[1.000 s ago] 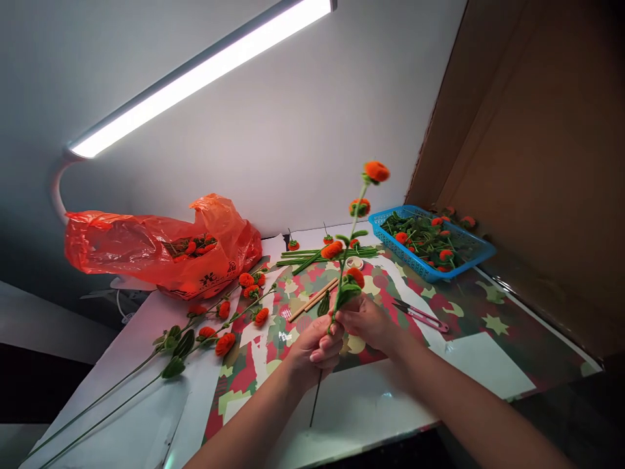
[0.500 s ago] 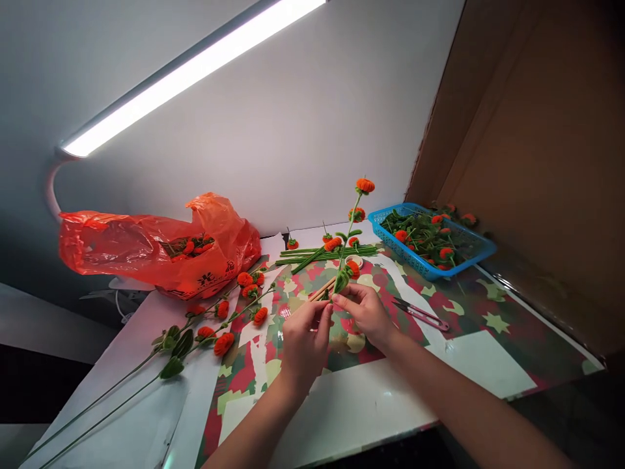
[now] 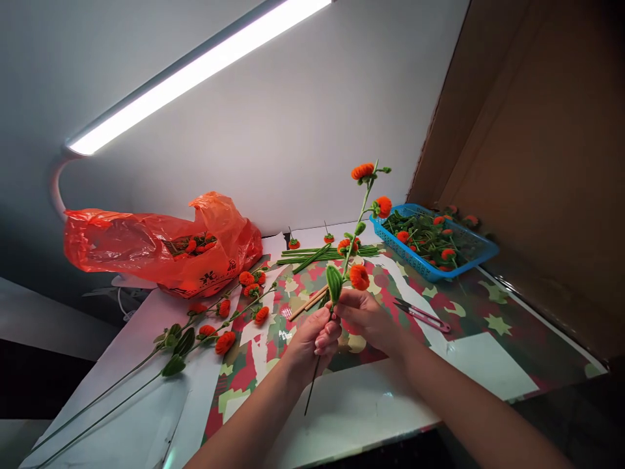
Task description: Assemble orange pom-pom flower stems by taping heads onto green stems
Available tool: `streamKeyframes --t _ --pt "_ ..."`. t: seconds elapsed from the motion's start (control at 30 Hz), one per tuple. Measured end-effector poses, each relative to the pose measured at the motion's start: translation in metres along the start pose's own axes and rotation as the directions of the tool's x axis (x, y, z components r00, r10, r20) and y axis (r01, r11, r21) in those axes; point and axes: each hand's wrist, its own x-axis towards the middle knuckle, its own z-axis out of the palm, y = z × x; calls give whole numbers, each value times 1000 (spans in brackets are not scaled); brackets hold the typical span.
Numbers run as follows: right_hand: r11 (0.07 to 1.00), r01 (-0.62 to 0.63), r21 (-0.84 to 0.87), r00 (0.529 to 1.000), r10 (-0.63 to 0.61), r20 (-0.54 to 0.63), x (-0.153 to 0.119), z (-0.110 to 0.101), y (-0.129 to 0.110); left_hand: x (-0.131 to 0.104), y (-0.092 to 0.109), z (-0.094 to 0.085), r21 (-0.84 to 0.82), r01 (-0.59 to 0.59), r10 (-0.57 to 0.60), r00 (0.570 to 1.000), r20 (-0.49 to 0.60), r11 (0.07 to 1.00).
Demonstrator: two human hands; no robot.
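Both my hands are closed on an artificial flower stem with fuzzy orange heads, small green buds and a green leaf low down. My left hand pinches the stem just under the leaf, and its thin dark end slants out below the fingers. Close beside it, my right hand grips the same spot from the right, fingertips touching the left ones. Whatever lies between the fingertips is hidden. Tan sticks lie on the mat behind my left hand.
Two long flower stems lie at left, near an orange plastic bag holding orange pieces. Green rods lie at the back. Pink-handled thread snips and a blue basket of flowers are at right. A lamp hangs above.
The flower stem has turned in my fingers, so its heads and leaf face differently. Its lower end now shows below my left hand, whose fingers have curled in more.
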Motion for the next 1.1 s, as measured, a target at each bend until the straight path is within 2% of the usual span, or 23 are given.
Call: streamKeyframes --t 0.17,0.23,0.27,0.33,0.4,0.43,0.47,0.6,0.77,0.87,1.1 --pt "999 -22 25 1000 22 12 -1 -2 1 1 -3 -2 17 27 -27 1000 7 999" --pt "1000 -7 19 1000 7 -11 0 -1 0 2 -3 -2 95 27 -25 1000 -17 995" --pt "1000 8 6 999 -8 -39 0 -1 -1 3 -3 -1 165 -3 12 999 -52 986" --pt "998 44 -55 994 -50 -95 2 0 -3 3 0 1 361 -146 204 971 -128 921" --pt "989 65 -136 992 -79 -100 3 1 -3 2 7 3 545 -306 437 891 -126 781" --pt "983 68 -171 993 -82 -81 3 2 -3 1 11 3 599 -349 502 858 -103 720" --pt "978 67 -199 995 -80 -57 3 3 -3 0 15 4 628 -363 524 848 -84 688" --pt "965 40 -258 999 -47 -20 4 4 1 -2 25 3 642 -277 433 896 -96 715" --pt "979 -63 -193 997 53 -55 3 4 3 0 23 -1 574 -338 452 890 -63 746" --pt "982 -85 -167 996 80 -37 3 4 1 1 23 -4 531 -355 430 902 -20 769" --pt "953 -96 -286 995 89 -38 1 2 -6 2 26 -4 613 -327 438 898 -35 719"
